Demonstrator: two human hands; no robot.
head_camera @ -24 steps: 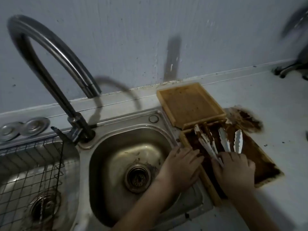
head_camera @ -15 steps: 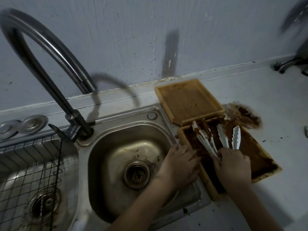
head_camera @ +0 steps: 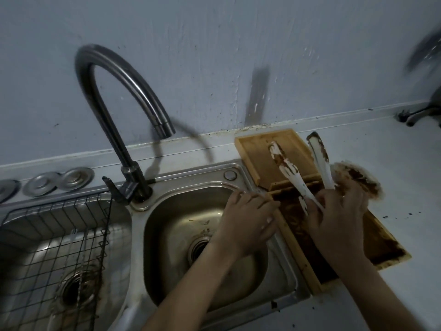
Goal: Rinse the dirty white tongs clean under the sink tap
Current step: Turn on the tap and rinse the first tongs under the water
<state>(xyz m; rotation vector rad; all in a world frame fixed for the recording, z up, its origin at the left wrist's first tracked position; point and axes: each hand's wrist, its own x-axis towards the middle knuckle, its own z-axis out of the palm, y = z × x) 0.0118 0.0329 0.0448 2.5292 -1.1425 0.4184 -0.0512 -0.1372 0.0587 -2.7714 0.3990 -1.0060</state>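
The right hand (head_camera: 338,218) is gripping the white tongs (head_camera: 290,174), arms pointing up toward the wall; the left hand (head_camera: 248,218) is resting open-fingered on the sink rim (head_camera: 241,177).

Your right hand (head_camera: 334,218) is hiding the tongs' (head_camera: 290,173) hinge end | your left hand (head_camera: 248,220) is covering part of the sink (head_camera: 181,216) rim | the left basin (head_camera: 14,223) is running off frame | a dark object (head_camera: 427,53) top right is blurring past recognition.
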